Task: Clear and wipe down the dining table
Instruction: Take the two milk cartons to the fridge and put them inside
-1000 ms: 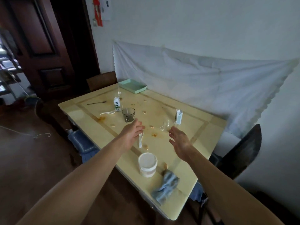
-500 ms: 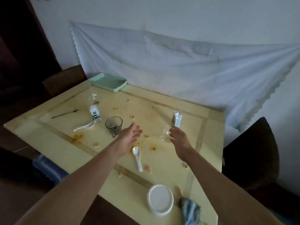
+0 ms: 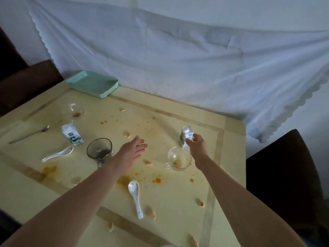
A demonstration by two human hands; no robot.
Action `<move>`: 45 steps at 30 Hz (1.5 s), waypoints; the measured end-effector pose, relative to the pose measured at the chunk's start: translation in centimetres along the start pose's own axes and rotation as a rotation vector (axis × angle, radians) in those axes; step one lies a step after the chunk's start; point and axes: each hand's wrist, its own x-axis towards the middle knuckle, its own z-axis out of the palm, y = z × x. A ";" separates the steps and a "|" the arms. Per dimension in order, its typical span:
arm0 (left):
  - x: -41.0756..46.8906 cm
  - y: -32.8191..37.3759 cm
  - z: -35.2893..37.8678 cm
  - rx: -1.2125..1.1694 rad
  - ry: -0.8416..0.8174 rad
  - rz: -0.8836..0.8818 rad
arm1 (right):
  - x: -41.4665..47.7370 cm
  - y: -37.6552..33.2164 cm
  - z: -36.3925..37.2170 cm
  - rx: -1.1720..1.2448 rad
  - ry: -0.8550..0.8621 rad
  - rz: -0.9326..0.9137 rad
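The yellow dining table (image 3: 178,111) is smeared with orange stains and crumbs. My right hand (image 3: 196,146) reaches a small upright milk carton (image 3: 185,133) at the far right, fingers and thumb touching its right side, not closed round it. A clear glass cup (image 3: 179,158) stands just in front of that carton. My left hand (image 3: 132,151) hovers open over the table's middle, beside a dark glass mug (image 3: 99,149). A second carton (image 3: 72,134), two white spoons (image 3: 136,196) (image 3: 57,154), a metal spoon (image 3: 28,134) and a small glass (image 3: 76,109) lie around.
A mint-green tray (image 3: 92,83) sits at the far edge against a white cloth hung on the wall. A dark chair (image 3: 284,175) stands to the right of the table, another chair back (image 3: 30,81) at the far left.
The view has closed in on the table; the white bowl and grey rag have dropped out of frame. My right hand has advanced onto the far carton. My left hand has moved slightly forward.
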 end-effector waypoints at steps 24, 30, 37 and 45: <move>9.3 2.4 -1.4 0.038 0.079 -0.080 | 9.7 -0.4 6.2 -0.462 -0.001 -0.307; 8.1 3.8 -7.3 0.071 0.140 0.016 | 7.1 -2.8 12.1 -0.420 -0.084 -0.349; 7.4 6.6 -17.9 0.194 0.281 0.178 | 4.3 -6.0 21.4 -0.340 -0.134 -0.317; 8.5 8.3 -31.9 0.511 0.558 0.431 | 3.4 -8.0 33.6 -0.332 -0.268 -0.342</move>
